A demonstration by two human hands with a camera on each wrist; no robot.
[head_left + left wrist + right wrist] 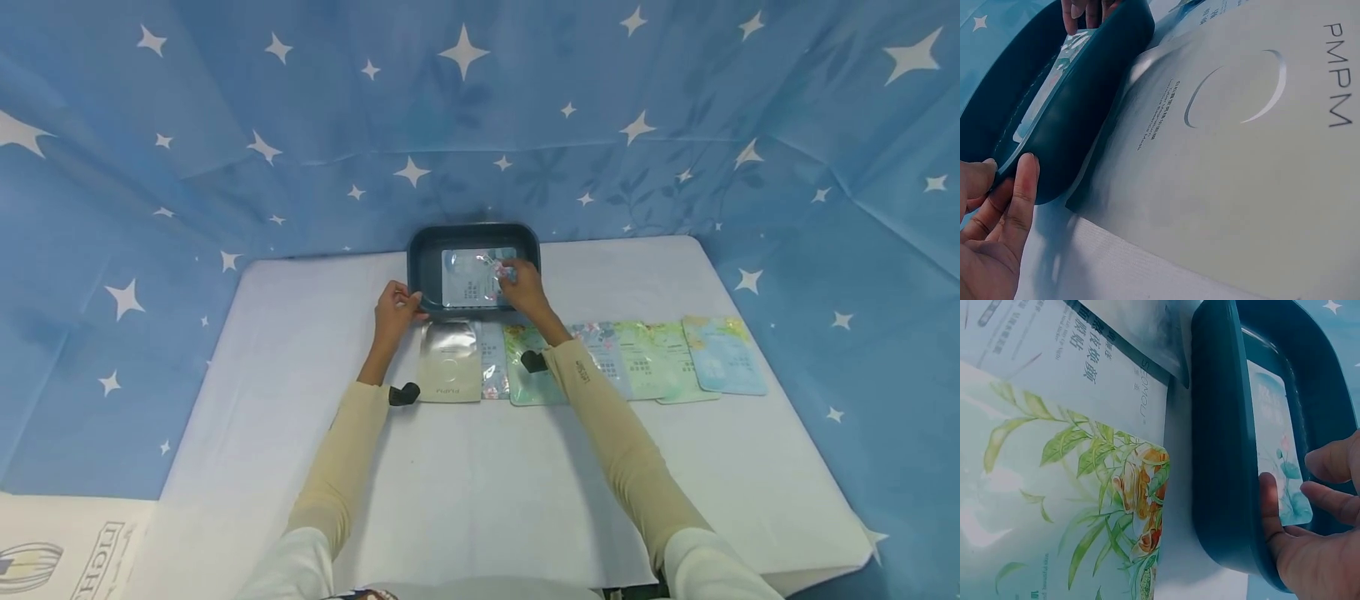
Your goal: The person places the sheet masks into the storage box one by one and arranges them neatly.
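Observation:
A dark blue-green plastic tray [415, 271] stands at the table's far edge. Inside it lies a pale blue sheet mask packet [467, 277] with a floral print. My left hand [395, 315] pinches the tray's near left corner, thumb at the rim and fingers against the outer wall. Over the packet's right end is my right hand [525, 290]; in the right wrist view its thumb and fingers are spread apart, one fingertip at the packet's surface. Just in front of the tray lies a cream PMPM mask packet [1229, 156], silvery at its far end.
Right of the PMPM packet, overlapping mask packets run in a row: a blue floral one [493, 362], a green leafy one [1072, 481], several more, and a light blue one [726, 358] at the end. A starry blue curtain [315, 167] hangs behind the white table [465, 492].

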